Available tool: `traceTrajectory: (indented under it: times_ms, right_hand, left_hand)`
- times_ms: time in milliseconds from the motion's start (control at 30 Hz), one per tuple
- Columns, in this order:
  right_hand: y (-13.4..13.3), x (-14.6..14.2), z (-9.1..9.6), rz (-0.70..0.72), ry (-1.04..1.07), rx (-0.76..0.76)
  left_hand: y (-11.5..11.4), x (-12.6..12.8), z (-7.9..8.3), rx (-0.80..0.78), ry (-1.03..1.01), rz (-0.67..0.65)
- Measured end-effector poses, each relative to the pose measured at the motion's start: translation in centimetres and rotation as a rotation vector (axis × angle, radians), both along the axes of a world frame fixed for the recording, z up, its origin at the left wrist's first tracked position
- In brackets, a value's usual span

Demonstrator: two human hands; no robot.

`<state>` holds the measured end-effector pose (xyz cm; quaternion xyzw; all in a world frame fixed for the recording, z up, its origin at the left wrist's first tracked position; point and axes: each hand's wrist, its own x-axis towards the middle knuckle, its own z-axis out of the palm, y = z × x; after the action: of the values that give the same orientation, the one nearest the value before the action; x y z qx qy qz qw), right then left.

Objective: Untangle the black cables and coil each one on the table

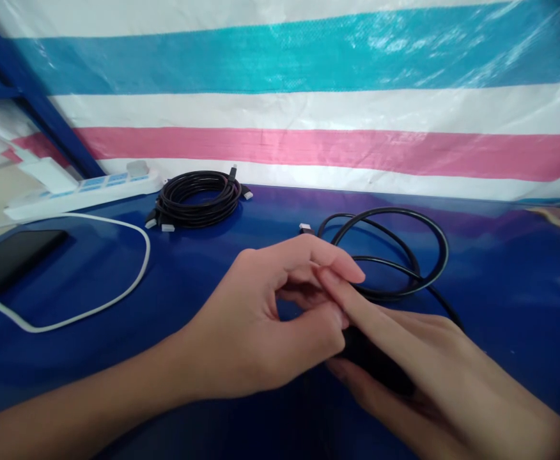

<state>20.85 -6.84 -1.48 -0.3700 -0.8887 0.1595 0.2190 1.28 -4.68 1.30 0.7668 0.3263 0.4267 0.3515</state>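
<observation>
My left hand [270, 319] is curled, its thumb and fingers meeting the fingertips of my right hand. What its fingers pinch, if anything, is hidden. My right hand [419, 358] is closed around a smooth black object [376, 361], mostly covered by the fingers, so its kind does not show. Just beyond both hands, a loosely looped black cable [440, 249] lies on the blue table [203, 415]. One strand of it runs down behind my right hand. A connector with a pale tip [305, 228] pokes out past my left knuckles.
A coiled bundle of black cables [198, 199] with pale-tipped connectors lies at the back. To the left are a white power strip [88, 195] with a white plug [52, 174], a white cable [140, 268] and a black phone-like slab [16, 259]. A striped plastic sheet [309, 57] hangs behind.
</observation>
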Motion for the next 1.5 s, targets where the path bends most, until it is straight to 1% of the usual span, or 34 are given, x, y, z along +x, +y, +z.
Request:
traceTrajectory:
  times_ms: [100,200,400,467,533,633,800,967,1133,1233,1333,1500]
  right_hand:
    - [-0.1,-0.2,0.3,0.013,0.005,-0.049]
    - [-0.2,-0.5,0.4,0.004,-0.015,-0.079]
    - [0.1,-0.5,0.7,0.052,-0.024,-0.094]
    - [0.2,-0.5,0.9,0.074,0.018,-0.076]
    - [0.3,-0.6,1.1,0.087,0.058,-0.061]
    - [0.4,-0.8,1.3,0.069,0.057,-0.071]
    - [0.4,-0.9,1.2,0.039,0.016,-0.056]
    - [0.2,-0.7,0.9,0.044,0.008,-0.072]
    - [0.1,-0.5,0.8,0.03,0.08,-0.036]
    - [0.2,-0.5,0.9,0.028,0.075,-0.048]
    - [0.2,-0.4,1.0,0.027,0.034,0.026]
    - [0.6,-0.4,0.9,0.046,-0.024,0.142]
  left_hand:
    - [-0.1,0.0,0.1,-0.039,0.005,-0.01]
    - [-0.2,0.2,0.2,-0.075,0.014,0.008]
    - [0.1,0.2,0.3,-0.043,0.049,0.109]
    - [0.1,0.1,0.3,-0.051,0.042,0.097]
    - [0.1,0.1,0.2,-0.088,0.009,0.049]
    - [0.1,0.1,0.2,-0.152,-0.038,0.001]
    - [0.1,0.3,0.3,-0.221,-0.029,0.041]
    - [0.3,0.1,0.1,-0.162,0.036,0.083]
    - [0.4,0.0,-0.1,-0.055,0.05,0.06]
    - [0.4,0.0,-0.1,-0.001,0.117,0.061]
    - [0.4,0.0,0.0,0.002,0.208,0.056]
    - [0.4,-0.4,0.2,-0.064,0.266,-0.003]
